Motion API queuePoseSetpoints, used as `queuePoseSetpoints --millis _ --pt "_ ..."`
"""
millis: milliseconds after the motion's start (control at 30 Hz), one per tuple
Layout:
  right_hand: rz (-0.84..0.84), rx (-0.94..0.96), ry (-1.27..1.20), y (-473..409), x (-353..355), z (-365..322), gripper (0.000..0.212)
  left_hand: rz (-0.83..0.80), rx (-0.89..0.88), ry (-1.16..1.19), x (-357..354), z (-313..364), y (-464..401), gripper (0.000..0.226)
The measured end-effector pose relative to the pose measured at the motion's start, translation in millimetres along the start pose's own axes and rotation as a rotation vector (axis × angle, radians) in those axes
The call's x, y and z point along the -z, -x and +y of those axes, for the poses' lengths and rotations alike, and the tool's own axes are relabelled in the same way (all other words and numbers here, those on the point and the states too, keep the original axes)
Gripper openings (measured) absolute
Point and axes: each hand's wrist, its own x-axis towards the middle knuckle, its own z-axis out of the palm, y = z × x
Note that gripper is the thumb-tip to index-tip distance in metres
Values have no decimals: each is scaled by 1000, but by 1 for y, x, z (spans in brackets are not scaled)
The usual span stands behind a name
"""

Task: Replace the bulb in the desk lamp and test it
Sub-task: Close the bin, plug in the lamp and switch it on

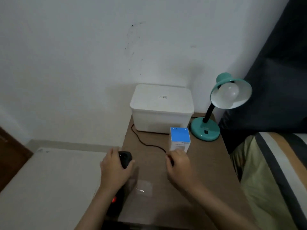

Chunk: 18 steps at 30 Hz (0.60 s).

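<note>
A teal desk lamp (206, 128) stands at the back right of the small brown table (199, 171), its shade tilted toward me with a white bulb (230, 93) in it, unlit. A blue-topped white bulb box (180, 138) stands in front of the lamp's base. The lamp's black cord (144, 141) runs across the table to my right hand (179, 165), which is closed on the cord's dark plug end. My left hand (114, 168) grips the black power strip (125, 157) at the table's left edge; a red light glows on the strip lower down.
A white lidded plastic box (162, 107) sits against the wall behind the bulb box. A clear piece of plastic (143, 187) lies on the table between my arms. A bed with striped bedding (274, 171) is at the right, and a white surface (49, 180) at the left.
</note>
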Motion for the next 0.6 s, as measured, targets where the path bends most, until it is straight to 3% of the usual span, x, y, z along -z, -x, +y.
queuePoseSetpoints --millis 133,267,367,533,600 --pt "-123 -154 186 18 -25 17 24 -45 122 44 -3 -40 44 81" --pt "-126 -268 225 13 -35 7 16 -52 133 175 -7 -52 54 76" --pt "-125 -458 9 2 -35 -8 8 -52 125 210 -13 -55 56 72" --pt "-122 -846 -310 -12 -42 -27 33 -12 101 256 -14 -54 59 66" --pt "-167 -930 -496 -14 -41 -37 25 -2 103 245 -16 -55 58 64"
